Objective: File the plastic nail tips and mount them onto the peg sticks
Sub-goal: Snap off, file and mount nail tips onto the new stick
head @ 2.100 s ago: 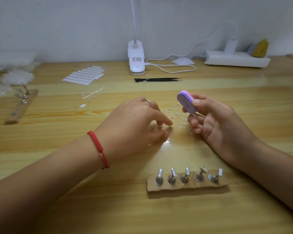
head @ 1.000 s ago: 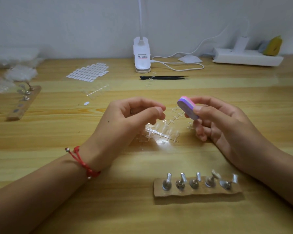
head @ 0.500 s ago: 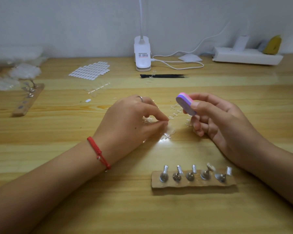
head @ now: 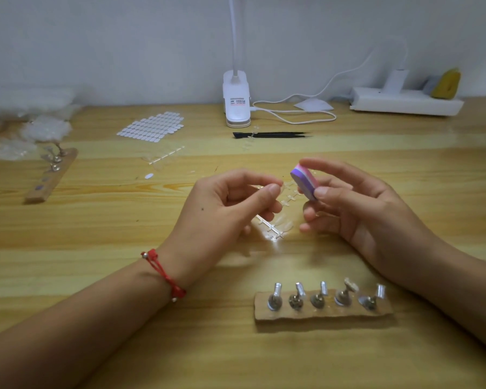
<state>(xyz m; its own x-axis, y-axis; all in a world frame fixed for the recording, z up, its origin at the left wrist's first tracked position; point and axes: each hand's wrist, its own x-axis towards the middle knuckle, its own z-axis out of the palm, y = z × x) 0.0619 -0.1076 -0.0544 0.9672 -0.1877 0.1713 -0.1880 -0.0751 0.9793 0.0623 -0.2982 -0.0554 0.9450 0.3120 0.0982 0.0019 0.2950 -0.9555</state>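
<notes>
My left hand (head: 227, 211) is raised off the table and pinches a small clear nail tip (head: 281, 188) between thumb and forefinger. Just to its right, my right hand (head: 357, 209) holds a pink and purple buffer block (head: 303, 181) between thumb and fingers, close to the tip. Clear sprue strips with nail tips (head: 275, 228) lie on the table under both hands. Nearer to me, a wooden base (head: 323, 314) carries several metal peg sticks (head: 317, 297).
A second wooden peg base (head: 49, 178) lies at the far left beside bags of clear tips (head: 31, 133). A sheet of adhesive tabs (head: 152, 127), black tweezers (head: 272, 134), a white clip lamp (head: 236, 105) and a power strip (head: 404, 103) sit along the back.
My left hand went down to the sprue strips on the table, then lifted again with a clear tip pinched. The buffer block stays in my right hand, now closer to the left fingertips.
</notes>
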